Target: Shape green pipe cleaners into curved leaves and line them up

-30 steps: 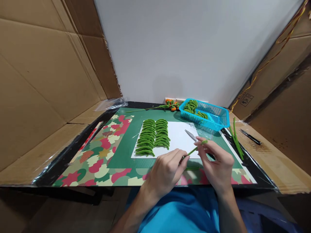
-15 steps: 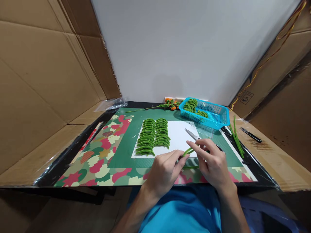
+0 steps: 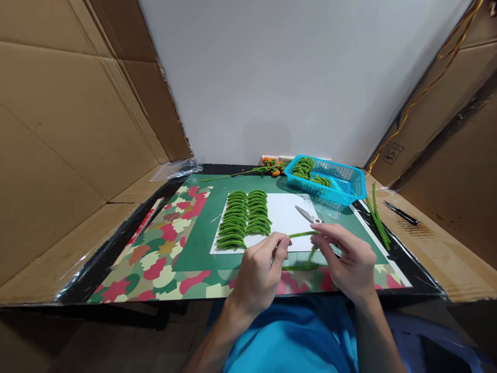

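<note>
A green pipe cleaner (image 3: 302, 234) stretches between my two hands above the lower edge of the white sheet (image 3: 285, 213). My left hand (image 3: 264, 264) pinches one end of it between thumb and forefinger. The fingers of my right hand (image 3: 345, 256) grip the other end, and a blurred green piece hangs below them. More green stems (image 3: 297, 268) lie on the mat under my hands. Scissors (image 3: 307, 213) rest on the sheet just beyond my right hand, their handles mostly hidden by it. Two columns of curved green fuzzy pieces (image 3: 233, 217) cover the sheet's left part.
A blue plastic basket (image 3: 351, 189) with green pieces stands at the back right. Orange flowers on a green stem (image 3: 275, 168) lie at the back. Loose green stems (image 3: 376, 220) and a black-handled cutting tool (image 3: 404, 214) lie at the right. Cardboard walls (image 3: 77, 114) flank the table.
The pipe cleaner was bent into a loop between my hands half a second ago; now it is pulled out straight. My hands have moved slightly apart.
</note>
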### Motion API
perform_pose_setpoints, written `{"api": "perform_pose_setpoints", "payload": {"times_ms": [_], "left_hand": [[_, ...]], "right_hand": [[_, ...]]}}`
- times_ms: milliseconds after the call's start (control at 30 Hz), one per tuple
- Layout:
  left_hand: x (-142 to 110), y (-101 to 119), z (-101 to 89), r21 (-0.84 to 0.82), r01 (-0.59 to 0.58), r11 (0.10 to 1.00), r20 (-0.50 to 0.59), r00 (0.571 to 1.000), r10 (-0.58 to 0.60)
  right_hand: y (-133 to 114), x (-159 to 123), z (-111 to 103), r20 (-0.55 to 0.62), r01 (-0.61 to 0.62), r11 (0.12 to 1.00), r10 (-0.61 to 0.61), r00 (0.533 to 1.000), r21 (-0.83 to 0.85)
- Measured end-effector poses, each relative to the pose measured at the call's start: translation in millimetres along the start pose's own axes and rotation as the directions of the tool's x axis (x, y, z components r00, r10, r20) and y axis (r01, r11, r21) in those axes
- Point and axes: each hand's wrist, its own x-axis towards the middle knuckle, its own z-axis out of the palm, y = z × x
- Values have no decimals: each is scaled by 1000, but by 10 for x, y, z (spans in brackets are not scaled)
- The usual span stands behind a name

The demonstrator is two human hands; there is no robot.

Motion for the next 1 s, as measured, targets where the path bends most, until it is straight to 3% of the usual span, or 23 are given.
{"api": "perform_pose_setpoints", "payload": {"times_ms": [100, 267, 567, 767, 867, 1000], "left_hand": [[7, 14, -4, 18, -17, 1000, 18, 1000, 17], [7, 34, -22, 19, -44, 999, 51, 998, 43], [29, 18, -19, -12, -80, 997, -138, 987, 77], [28, 18, -16, -25, -48, 999, -47, 998, 47], [23, 20, -17, -21, -57, 998, -13, 998, 57], [21, 27, -18, -6, -96, 995, 15, 995, 96]], "right_hand": [[4, -22, -13, -29, -53, 990, 57, 998, 133], [-65, 15, -43, -73, -45, 981, 59, 996, 186], [-56, 52, -119, 91, -170, 863, 145, 985, 476], [-14, 28, -25, 155, -406, 707, 393, 906, 579], [-58, 65, 18, 122, -426, 649, 459, 880, 631], [-77, 94, 35, 38, -383, 649, 480, 877, 657]]}}
